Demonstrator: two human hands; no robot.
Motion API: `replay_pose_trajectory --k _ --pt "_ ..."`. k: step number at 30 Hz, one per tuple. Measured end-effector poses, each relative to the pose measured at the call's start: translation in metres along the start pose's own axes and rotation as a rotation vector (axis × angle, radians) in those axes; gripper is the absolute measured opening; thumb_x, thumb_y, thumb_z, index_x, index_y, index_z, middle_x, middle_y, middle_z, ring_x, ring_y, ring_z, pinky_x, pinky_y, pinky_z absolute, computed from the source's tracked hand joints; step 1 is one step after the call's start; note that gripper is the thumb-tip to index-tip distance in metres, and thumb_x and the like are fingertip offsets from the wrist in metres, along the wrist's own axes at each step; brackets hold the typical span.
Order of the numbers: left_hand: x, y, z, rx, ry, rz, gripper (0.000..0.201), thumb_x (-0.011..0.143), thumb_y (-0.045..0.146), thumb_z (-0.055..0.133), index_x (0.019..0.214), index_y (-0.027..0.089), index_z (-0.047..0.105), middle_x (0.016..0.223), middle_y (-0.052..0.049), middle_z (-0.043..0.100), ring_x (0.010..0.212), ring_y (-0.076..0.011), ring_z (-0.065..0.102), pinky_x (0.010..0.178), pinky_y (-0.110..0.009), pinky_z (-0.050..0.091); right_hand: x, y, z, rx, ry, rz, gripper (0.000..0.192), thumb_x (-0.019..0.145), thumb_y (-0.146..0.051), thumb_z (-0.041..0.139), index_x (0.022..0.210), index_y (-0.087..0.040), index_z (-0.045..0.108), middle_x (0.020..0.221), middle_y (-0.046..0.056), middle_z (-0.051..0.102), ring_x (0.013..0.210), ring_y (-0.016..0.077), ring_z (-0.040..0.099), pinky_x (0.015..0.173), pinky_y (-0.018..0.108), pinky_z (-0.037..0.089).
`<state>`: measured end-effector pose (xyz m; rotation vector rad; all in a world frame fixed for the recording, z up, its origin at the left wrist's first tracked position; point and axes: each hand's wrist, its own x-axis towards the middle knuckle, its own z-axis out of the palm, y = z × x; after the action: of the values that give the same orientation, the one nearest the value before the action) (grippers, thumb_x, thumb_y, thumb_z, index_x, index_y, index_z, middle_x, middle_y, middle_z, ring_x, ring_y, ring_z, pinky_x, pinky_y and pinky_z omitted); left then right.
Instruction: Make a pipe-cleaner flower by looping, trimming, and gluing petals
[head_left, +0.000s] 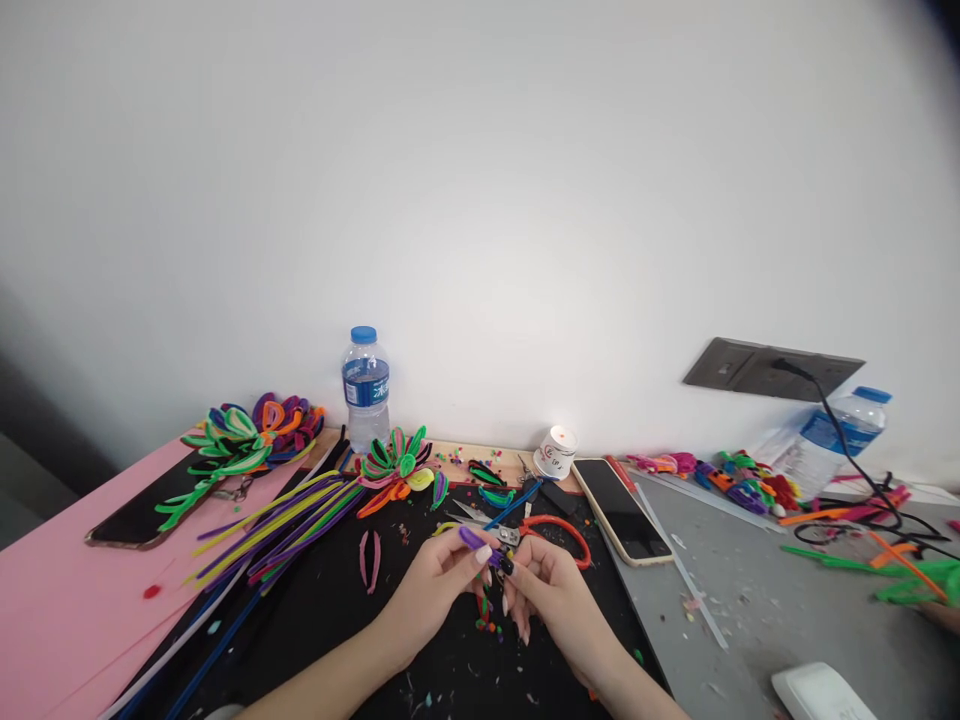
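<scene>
My left hand [427, 585] and my right hand [559, 595] meet over the black mat [300, 640], fingertips pinched together. Between them is a bent purple pipe cleaner [471, 538], its loop showing above my left fingers; its other end is partly hidden by the right fingertips. Just behind the hands lie scissors [559, 522] with orange-red handles, blades spread. A blue pipe cleaner [517, 503] crosses near them. Small coloured bits and pom-poms [487, 625] lie below my fingers. A pink and black pipe cleaner loop [369, 562] rests left of my left hand.
Pipe cleaner flowers [240, 435] lie over a phone [135, 510] on the left. Behind stand a water bottle [366, 390] and a paper cup [556, 452]. Another phone [622, 510] lies right. A person's hand [941, 615] shows at the far right by green pipe cleaners [911, 580].
</scene>
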<state>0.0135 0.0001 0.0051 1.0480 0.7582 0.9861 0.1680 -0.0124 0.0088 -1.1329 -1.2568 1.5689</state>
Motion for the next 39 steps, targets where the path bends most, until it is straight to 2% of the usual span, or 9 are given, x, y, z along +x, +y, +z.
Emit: replay_pose_trajectory --k 2,5,7,10,12,16,26,32,39 --pt "0.0 -0.001 -0.001 0.068 0.005 0.029 0.025 0.079 0.038 0.051 0.08 0.013 0.059 0.065 0.0 0.051 0.062 -0.0126 0.049 0.061 -0.024 0.041 -0.002 0.0 0.001 -0.087 -0.017 0.001 0.027 0.077 -0.04 0.052 0.067 -0.018 0.042 0.051 -0.002 0.057 0.032 0.0067 0.043 0.032 0.018 0.034" --pt "0.001 -0.001 -0.006 0.141 0.122 0.114 0.029 0.083 0.037 0.045 0.067 0.015 0.054 0.068 0.001 0.048 0.065 -0.0113 0.047 0.063 -0.022 0.038 -0.003 -0.005 -0.004 -0.409 -0.023 -0.108 0.016 0.081 -0.03 0.047 0.07 -0.018 0.047 0.059 0.0 0.058 0.043 0.0112 0.05 0.04 0.022 0.04" --pt "0.003 0.0 -0.009 0.112 0.192 0.141 0.029 0.083 0.037 0.044 0.065 0.015 0.051 0.071 0.0 0.05 0.069 -0.0124 0.048 0.066 -0.022 0.038 -0.001 -0.011 -0.012 -0.75 0.071 -0.316 0.009 0.08 -0.021 0.048 0.075 -0.018 0.055 0.07 0.003 0.06 0.062 0.016 0.055 0.057 0.028 0.046" --pt "0.005 0.001 -0.01 -0.003 0.204 0.092 0.027 0.082 0.038 0.045 0.069 0.015 0.05 0.072 -0.001 0.052 0.071 -0.0153 0.051 0.068 -0.027 0.041 0.006 -0.016 -0.026 -1.062 0.12 -0.534 0.021 0.081 -0.012 0.042 0.093 -0.019 0.058 0.103 0.008 0.058 0.096 0.0225 0.05 0.085 0.038 0.041" --pt "0.006 0.0 -0.009 -0.037 0.191 0.055 0.026 0.081 0.039 0.046 0.072 0.015 0.052 0.07 0.0 0.052 0.066 -0.0147 0.052 0.065 -0.027 0.041 0.012 -0.015 -0.032 -1.228 0.091 -0.561 0.025 0.081 -0.011 0.041 0.096 -0.019 0.059 0.116 0.007 0.053 0.108 0.0258 0.042 0.091 0.042 0.036" --pt "0.006 -0.004 -0.008 0.013 0.184 0.025 0.027 0.08 0.039 0.047 0.076 0.013 0.054 0.061 0.002 0.05 0.055 -0.0107 0.046 0.057 -0.023 0.037 0.019 -0.012 -0.033 -1.408 0.055 -0.543 0.025 0.083 -0.015 0.04 0.101 -0.02 0.057 0.123 0.007 0.05 0.116 0.0283 0.034 0.092 0.047 0.034" --pt "0.009 -0.012 -0.013 0.145 0.193 0.034 0.037 0.083 0.041 0.041 0.096 0.009 0.055 0.051 0.004 0.045 0.051 -0.0106 0.04 0.053 -0.023 0.029 0.024 -0.012 -0.034 -1.357 0.089 -0.634 0.026 0.083 -0.01 0.04 0.099 -0.02 0.057 0.101 0.006 0.061 0.109 0.0246 0.043 0.091 0.044 0.035" --pt "0.009 -0.012 -0.012 0.109 0.187 0.079 0.039 0.082 0.039 0.042 0.11 0.012 0.047 0.079 -0.004 0.056 0.052 -0.0087 0.038 0.053 -0.024 0.032 0.02 -0.009 -0.039 -1.076 0.227 -0.745 0.016 0.083 -0.012 0.044 0.087 -0.02 0.058 0.089 0.006 0.062 0.09 0.019 0.055 0.081 0.033 0.044" --pt "0.005 -0.011 -0.009 0.177 0.095 0.073 0.041 0.083 0.041 0.039 0.113 0.014 0.046 0.07 0.002 0.045 0.052 -0.0085 0.031 0.048 -0.022 0.026 0.0 -0.004 -0.02 -0.967 0.132 -0.755 0.02 0.083 -0.01 0.045 0.095 -0.021 0.056 0.086 0.005 0.064 0.078 0.0149 0.06 0.071 0.025 0.048"
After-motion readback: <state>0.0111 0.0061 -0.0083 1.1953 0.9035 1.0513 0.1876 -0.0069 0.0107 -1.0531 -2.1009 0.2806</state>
